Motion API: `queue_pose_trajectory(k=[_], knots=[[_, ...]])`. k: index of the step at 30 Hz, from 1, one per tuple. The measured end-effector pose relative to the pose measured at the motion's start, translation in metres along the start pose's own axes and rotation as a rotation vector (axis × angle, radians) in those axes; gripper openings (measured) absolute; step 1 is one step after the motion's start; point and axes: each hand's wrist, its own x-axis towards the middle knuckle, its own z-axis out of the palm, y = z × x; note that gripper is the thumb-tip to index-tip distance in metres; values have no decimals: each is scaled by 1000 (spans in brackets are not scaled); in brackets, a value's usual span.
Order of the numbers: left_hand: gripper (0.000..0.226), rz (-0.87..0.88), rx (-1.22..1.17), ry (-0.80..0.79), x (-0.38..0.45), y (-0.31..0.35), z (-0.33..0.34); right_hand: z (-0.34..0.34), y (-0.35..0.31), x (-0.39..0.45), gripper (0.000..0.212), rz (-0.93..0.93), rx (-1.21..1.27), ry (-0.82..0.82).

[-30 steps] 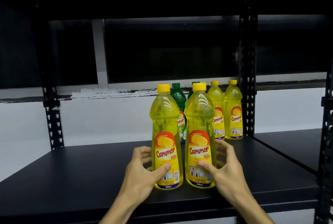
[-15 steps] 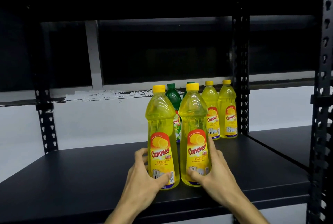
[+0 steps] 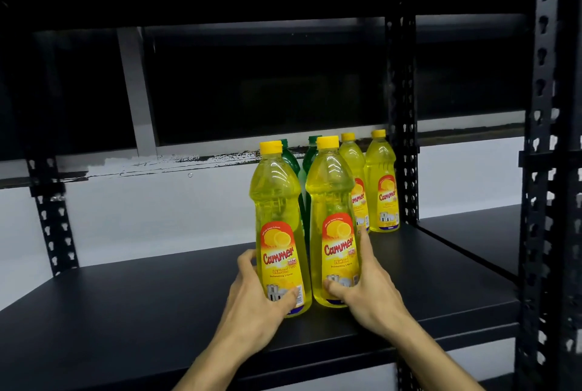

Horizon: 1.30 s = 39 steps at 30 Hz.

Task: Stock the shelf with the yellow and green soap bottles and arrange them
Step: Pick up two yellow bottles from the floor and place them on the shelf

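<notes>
On the big black shelf [image 3: 132,312] we have two yellow soap bottles standing up near the front edge, side by side and almost touching. Our left hand [image 3: 252,302] is wrapped around the low part of the left yellow bottle [image 3: 278,230], thumb on the label. Our right hand [image 3: 368,290] has its grip closed around the low part of the right yellow bottle [image 3: 335,220], with one finger pointing up its side. Behind them, by the black post [image 3: 401,113], stand two more yellow bottles [image 3: 381,182], and two green bottles [image 3: 291,157] peek out, mostly hidden. We think we are at the arranging step, with both bottles set down. Next we should slide them back gently toward the others, keeping them straight so none tips over.
</notes>
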Motion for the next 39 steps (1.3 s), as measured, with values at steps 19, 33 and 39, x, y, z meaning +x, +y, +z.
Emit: queue_pose_trajectory(k=[19, 33, 39], knots=[[90, 8, -25, -111, 108, 50, 152, -90, 80, 116, 55, 179, -26, 9], [75, 20, 43, -50, 138, 72, 201, -93, 122, 182, 71, 225, -203, 104], [68, 20, 73, -40, 141, 73, 202, -91, 125, 187, 72, 223, -223, 108]])
